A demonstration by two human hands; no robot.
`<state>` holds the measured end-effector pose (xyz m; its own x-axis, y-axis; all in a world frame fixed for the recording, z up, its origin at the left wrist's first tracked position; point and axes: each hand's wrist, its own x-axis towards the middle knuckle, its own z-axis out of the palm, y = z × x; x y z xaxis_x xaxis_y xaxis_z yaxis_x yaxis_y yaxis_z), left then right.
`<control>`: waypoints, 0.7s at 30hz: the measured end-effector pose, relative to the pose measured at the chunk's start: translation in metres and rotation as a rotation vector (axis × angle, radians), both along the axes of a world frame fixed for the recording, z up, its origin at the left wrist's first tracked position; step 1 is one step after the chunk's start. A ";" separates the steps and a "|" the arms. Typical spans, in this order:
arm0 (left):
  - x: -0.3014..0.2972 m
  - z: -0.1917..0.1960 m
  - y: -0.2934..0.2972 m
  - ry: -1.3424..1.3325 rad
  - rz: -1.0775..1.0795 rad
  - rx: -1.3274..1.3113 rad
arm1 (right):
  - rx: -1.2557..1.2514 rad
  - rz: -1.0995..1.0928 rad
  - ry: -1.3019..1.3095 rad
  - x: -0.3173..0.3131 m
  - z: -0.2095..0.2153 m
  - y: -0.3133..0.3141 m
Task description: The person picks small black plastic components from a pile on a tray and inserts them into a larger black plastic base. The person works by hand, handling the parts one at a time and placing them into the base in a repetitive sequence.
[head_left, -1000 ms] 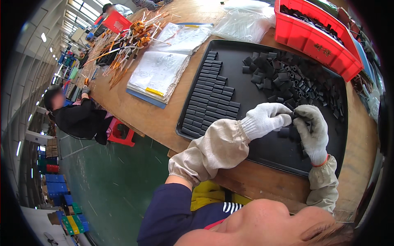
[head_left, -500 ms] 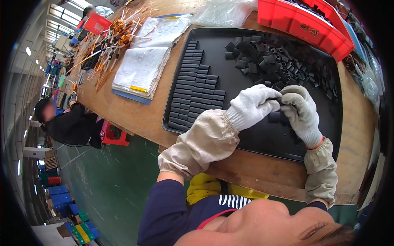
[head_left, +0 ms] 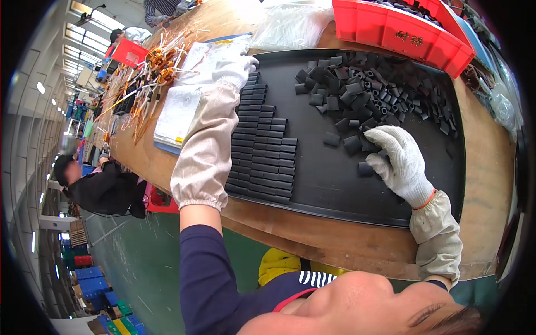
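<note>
Both my hands wear white knit gloves, with beige sleeve covers on the forearms. My left hand point(head_left: 235, 68) reaches to the far left corner of the black tray point(head_left: 318, 187), at the top of the rows of short black tubes point(head_left: 262, 151). Its fingers are bent together at the tray's rim, and whatever they hold is hidden. Over the tray's right half, my right hand point(head_left: 399, 164) is curved, thumb and fingers apart. Loose black tube pieces lie by its fingertips, one point(head_left: 365, 169) beside the thumb. Beyond it spreads a heap of loose black tubes point(head_left: 363, 89).
A red bin point(head_left: 391, 28) of dark pieces stands behind the tray. Left of the tray lie papers point(head_left: 173, 114) and copper coils with wires point(head_left: 162, 58). Clear plastic bags point(head_left: 293, 25) sit at the back. A person in black point(head_left: 109, 187) sits at the table's left side.
My hands were together above the tray and are now apart. The left has swung to the tray's far left corner; the right has opened and lowered toward the loose tubes.
</note>
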<state>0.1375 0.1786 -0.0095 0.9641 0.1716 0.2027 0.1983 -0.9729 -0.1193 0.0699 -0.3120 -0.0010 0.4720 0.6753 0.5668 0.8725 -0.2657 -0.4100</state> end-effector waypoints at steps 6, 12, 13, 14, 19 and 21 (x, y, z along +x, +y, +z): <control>0.014 -0.016 -0.008 -0.033 0.091 -0.135 | -0.002 0.016 0.011 0.000 -0.003 -0.001; 0.003 -0.032 -0.003 -0.258 -0.098 0.109 | -0.004 0.037 0.009 -0.002 -0.002 0.002; 0.001 -0.020 -0.020 -0.184 -0.187 0.176 | -0.013 0.021 0.011 -0.003 -0.003 0.000; -0.006 -0.004 -0.034 -0.113 -0.266 0.250 | -0.023 0.022 0.006 -0.003 -0.003 -0.001; -0.020 0.026 -0.128 0.109 -0.445 -0.208 | -0.025 0.061 -0.021 -0.001 -0.002 0.007; -0.018 0.026 -0.173 0.190 -0.340 -0.260 | -0.075 0.029 -0.083 -0.002 -0.004 0.002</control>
<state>0.1199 0.0053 0.0166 0.9902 -0.1393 0.0088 -0.1392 -0.9812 0.1340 0.0674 -0.3096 -0.0053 0.4053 0.7297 0.5507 0.9104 -0.2671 -0.3161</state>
